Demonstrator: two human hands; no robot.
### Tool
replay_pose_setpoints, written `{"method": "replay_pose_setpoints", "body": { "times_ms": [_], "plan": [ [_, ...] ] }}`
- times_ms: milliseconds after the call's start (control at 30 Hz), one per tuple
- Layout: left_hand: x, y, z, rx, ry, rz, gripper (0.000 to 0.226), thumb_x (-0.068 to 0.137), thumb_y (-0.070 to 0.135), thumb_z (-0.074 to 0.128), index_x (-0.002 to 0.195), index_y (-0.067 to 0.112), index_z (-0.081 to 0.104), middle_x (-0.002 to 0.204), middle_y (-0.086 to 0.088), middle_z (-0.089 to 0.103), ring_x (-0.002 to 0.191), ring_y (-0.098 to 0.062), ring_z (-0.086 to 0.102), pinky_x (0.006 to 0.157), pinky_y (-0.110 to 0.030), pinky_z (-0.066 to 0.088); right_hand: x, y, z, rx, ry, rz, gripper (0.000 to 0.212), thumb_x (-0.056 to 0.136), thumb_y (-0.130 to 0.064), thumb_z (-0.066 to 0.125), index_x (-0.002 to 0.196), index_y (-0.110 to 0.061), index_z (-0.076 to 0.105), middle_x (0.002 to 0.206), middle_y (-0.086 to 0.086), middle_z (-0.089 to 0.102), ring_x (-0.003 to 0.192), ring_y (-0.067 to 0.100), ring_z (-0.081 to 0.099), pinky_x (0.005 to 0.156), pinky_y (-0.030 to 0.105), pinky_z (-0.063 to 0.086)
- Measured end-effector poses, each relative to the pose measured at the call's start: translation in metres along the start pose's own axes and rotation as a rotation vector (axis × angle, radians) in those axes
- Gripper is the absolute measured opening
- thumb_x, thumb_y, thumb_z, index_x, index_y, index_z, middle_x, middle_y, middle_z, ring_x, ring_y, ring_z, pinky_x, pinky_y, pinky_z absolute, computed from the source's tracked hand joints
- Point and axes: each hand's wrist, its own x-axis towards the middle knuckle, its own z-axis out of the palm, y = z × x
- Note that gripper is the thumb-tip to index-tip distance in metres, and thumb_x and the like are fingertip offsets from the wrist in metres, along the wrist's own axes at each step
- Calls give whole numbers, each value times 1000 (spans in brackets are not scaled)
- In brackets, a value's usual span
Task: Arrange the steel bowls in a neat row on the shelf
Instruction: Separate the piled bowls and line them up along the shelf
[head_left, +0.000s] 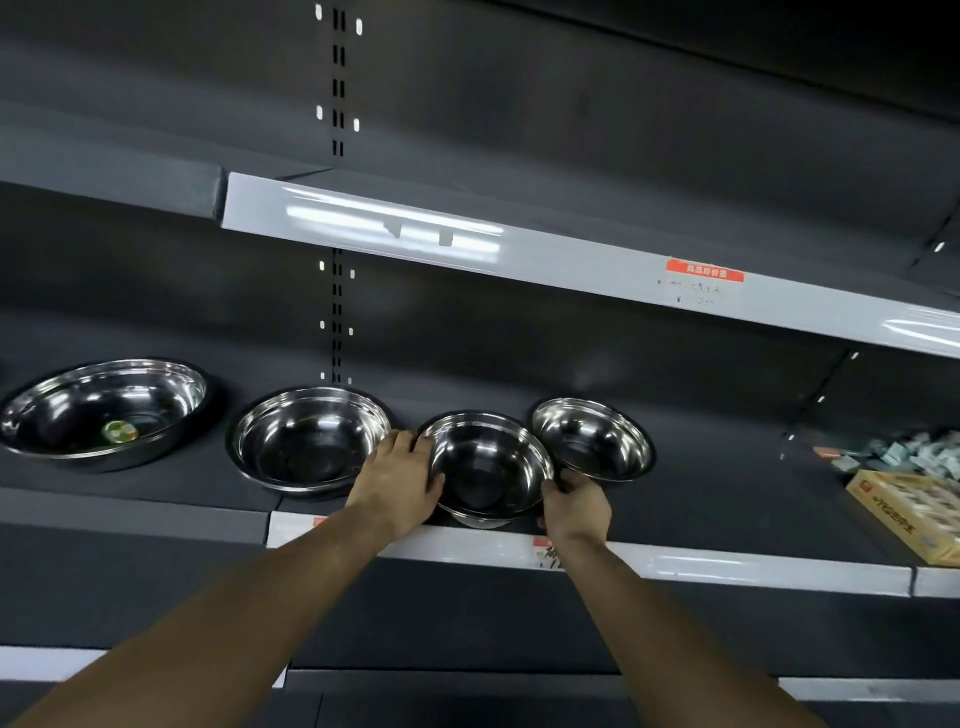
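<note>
Several shiny steel bowls stand on a dark shelf (727, 499). The largest bowl (104, 410) is at the far left, with a small round sticker inside. To its right sits a medium bowl (309, 439). A smaller bowl (488, 467) is near the shelf's front edge, tilted toward me. My left hand (402, 480) grips its left rim and my right hand (574, 501) grips its right rim. Behind and to the right stands another small bowl (592, 439), touching or nearly touching the held one.
A yellow box (906, 514) and a pile of small pale packets (904, 452) lie at the shelf's right end. An upper shelf (519, 254) with a red price tag (705, 270) overhangs the bowls. A slotted upright (337, 322) runs behind.
</note>
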Motion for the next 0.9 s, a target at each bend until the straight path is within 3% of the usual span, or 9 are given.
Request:
{"method": "replay_pose_setpoints", "body": {
  "times_ms": [33,100,167,233,367,500,633,900],
  "plan": [
    [1,-1,1,-1,0,5,55,97,41,45,145,14,37,145,-8,41,139,-26,33,115,-37,32,1,1,0,-3,5,0,24,95,-18,55,114,-15,69,81,3,72,56,16,66,39,14,47],
    [3,-2,2,-6,-4,10,57,97,41,45,146,14,35,146,-8,40,140,-26,31,116,-38,31,2,3,-2,-7,25,-1,25,94,-19,55,114,-17,69,91,4,74,74,25,72,65,30,62],
    [6,-2,3,-8,-4,14,56,97,41,45,146,14,35,146,-8,40,140,-26,30,116,-39,31,5,4,-4,5,57,10,28,93,-18,55,117,-15,67,97,5,73,86,32,72,82,45,60],
    [9,-2,4,-9,1,20,56,97,41,45,145,15,36,145,-7,40,139,-26,31,115,-39,32,8,6,-8,51,92,45,33,93,-17,53,125,-13,62,94,4,70,81,31,71,79,46,61],
    [14,0,8,-7,10,37,57,97,41,46,146,15,35,145,-8,40,139,-27,30,117,-38,30,18,9,-19,146,133,152,30,97,-17,51,126,-13,55,83,-3,62,57,21,66,52,29,54],
    [17,2,13,-32,18,39,57,97,40,46,147,15,35,146,-7,39,141,-26,29,116,-37,30,31,8,-26,258,172,230,25,98,-20,54,119,-7,49,93,9,66,51,20,64,48,28,52],
    [19,3,15,-46,18,20,57,97,39,46,147,16,34,146,-6,38,142,-25,27,115,-36,32,44,8,-29,399,232,359,42,96,-24,59,127,-3,39,105,17,62,52,20,64,45,29,52],
    [23,2,19,-79,2,-8,56,96,38,48,147,19,33,147,-3,35,144,-21,23,113,-34,37,66,9,-19,448,223,366,38,96,-19,56,127,0,42,97,19,70,50,18,65,47,29,52]
  ]
}}
